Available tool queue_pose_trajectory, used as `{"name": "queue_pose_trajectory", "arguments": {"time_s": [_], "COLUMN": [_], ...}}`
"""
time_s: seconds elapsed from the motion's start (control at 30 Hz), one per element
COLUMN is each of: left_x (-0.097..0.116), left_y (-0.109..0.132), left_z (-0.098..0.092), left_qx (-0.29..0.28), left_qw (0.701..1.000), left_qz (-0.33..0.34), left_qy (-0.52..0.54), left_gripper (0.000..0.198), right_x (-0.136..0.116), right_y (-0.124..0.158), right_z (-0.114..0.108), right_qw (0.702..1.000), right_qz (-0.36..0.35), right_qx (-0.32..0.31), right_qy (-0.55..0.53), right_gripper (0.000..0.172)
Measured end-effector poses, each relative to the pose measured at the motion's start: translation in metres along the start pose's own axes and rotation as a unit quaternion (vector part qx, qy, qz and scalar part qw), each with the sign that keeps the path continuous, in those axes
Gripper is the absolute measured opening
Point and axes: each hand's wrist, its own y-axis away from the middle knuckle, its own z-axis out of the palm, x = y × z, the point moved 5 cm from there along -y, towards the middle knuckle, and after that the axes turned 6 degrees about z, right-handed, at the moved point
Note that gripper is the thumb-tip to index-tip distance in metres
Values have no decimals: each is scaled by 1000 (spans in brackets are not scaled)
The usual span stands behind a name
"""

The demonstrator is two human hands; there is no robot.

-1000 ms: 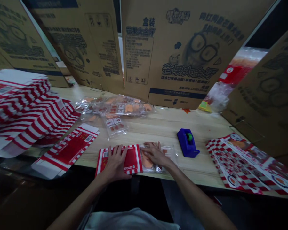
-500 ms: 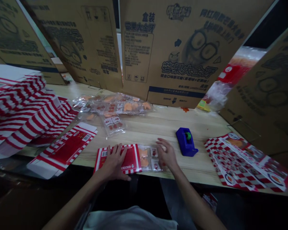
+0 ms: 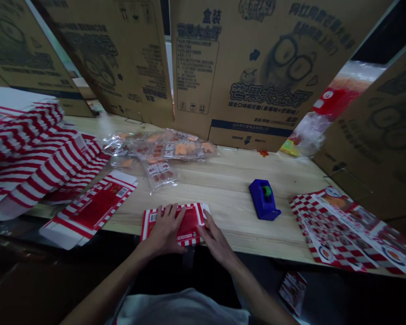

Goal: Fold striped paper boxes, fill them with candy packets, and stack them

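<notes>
Now the left hand [image 3: 165, 230] is resting open on the striped carton [image 3: 189, 225], the right hand [image 3: 216, 243] is pressing its edge unclenched, apparently squaring it, and folding seems called for.

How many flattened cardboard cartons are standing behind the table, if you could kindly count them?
4 flattened cardboard cartons: one at far left, one left of centre, one centre-right, one at far right. Others may be hidden behind them.

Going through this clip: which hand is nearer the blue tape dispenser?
Right. The right hand touches the right edge of the red-and-white striped carton, with the blue tape dispenser beyond it to the right. The left hand lies farther away, on the carton's left part.
</notes>
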Motion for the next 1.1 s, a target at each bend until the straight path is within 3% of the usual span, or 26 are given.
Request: {"name": "queue_pose_trajectory", "arguments": {"time_s": [0.07, 0.1, 0.2, 0.27, 0.33, 0.4, 0.53, 0.6, 0.67, 0.77, 0.83, 0.9, 0.97, 1.03, 1.1], "left_x": [-3, -5, -6, 1, 16, 31, 34, 30, 28, 33, 38, 41, 40, 36, 29], "left_y": [1, 2, 7, 13, 21, 29, 42, 44, 44, 45, 47, 51, 53, 52, 49], "left_z": [-4, -8, -26, -36, -38, -33, -14, -9, -5, 7, 17, 24, 27, 23, 15], "left_qx": [17, 32, 114, 185, 229, 237, 210, 196, 182, 137, 102, 76, 65, 93, 165], "left_qw": [1000, 999, 988, 970, 957, 953, 923, 892, 851, 751, 677, 635, 642, 692, 742], "left_qz": [-20, -33, -101, -154, -169, -148, -111, -99, -83, -72, -72, -70, -66, -67, -76], "left_qy": [3, 7, 23, 39, 65, 117, 303, 395, 486, 642, 726, 766, 761, 713, 645], "left_gripper": [117, 116, 114, 119, 129, 133, 95, 79, 77, 82, 84, 77, 59, 34, 15], "right_x": [-6, -9, -19, -23, -21, -16, -3, 4, 11, 21, 27, 29, 26, 20, 13], "right_y": [-2, -2, 9, 20, 26, 29, 31, 34, 39, 49, 54, 57, 57, 55, 53], "right_z": [9, 6, -17, -21, -13, -7, -14, -18, -21, -23, -25, -27, -28, -26, -23], "right_qw": [999, 998, 978, 960, 965, 968, 964, 967, 972, 983, 988, 992, 992, 989, 985], "right_qz": [1, -9, -95, -144, -134, -95, -29, -7, -1, -5, -10, -26, -56, -92, -119], "right_qx": [-17, 4, 178, 239, 214, 193, 167, 122, 99, 98, 107, 113, 110, 101, 95], "right_qy": [-51, -67, -42, -32, -75, -130, -203, -222, -212, -158, -107, -43, 22, 64, 77], "right_gripper": [64, 60, 36, 33, 38, 39, 36, 38, 45, 53, 50, 39, 24, 14, 16]}}
